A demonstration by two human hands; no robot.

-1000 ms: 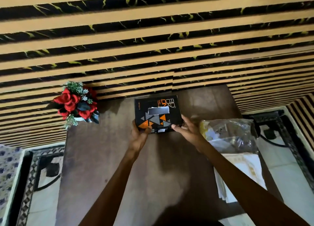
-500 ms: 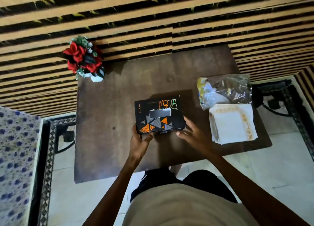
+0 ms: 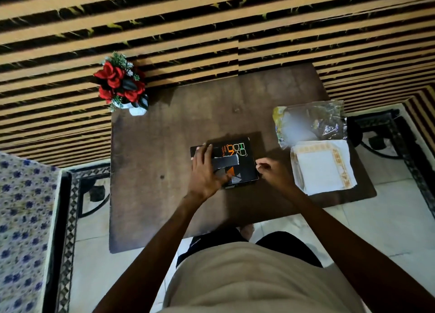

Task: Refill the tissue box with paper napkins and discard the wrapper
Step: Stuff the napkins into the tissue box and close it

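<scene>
— Since half a second ago the left hand [image 3: 207,171] is lying flat on top of the tissue box [image 3: 237,156], no longer holding its near edge, and the right hand [image 3: 274,172] is coming off the box to its right side.

— Why is the left hand lying so?

— I think it is pressing the box down on the table [image 3: 164,148], so the box is not sliding. Its fingers [image 3: 202,151] are spread and open, gripping nothing.

— And the right hand?

— It is hanging just beside the box's right end, fingers curled loosely, holding nothing. I judge it is preparing to open that end.

— Where are the napkins?

— The 1 stack of paper napkins [image 3: 322,166] is waiting near the right hand, within easy reach. The wrapper [image 3: 310,122] is lying behind the stack, touching it, not yet discarded. The flower pot [image 3: 122,84] is standing well apart, at the far left corner.
</scene>
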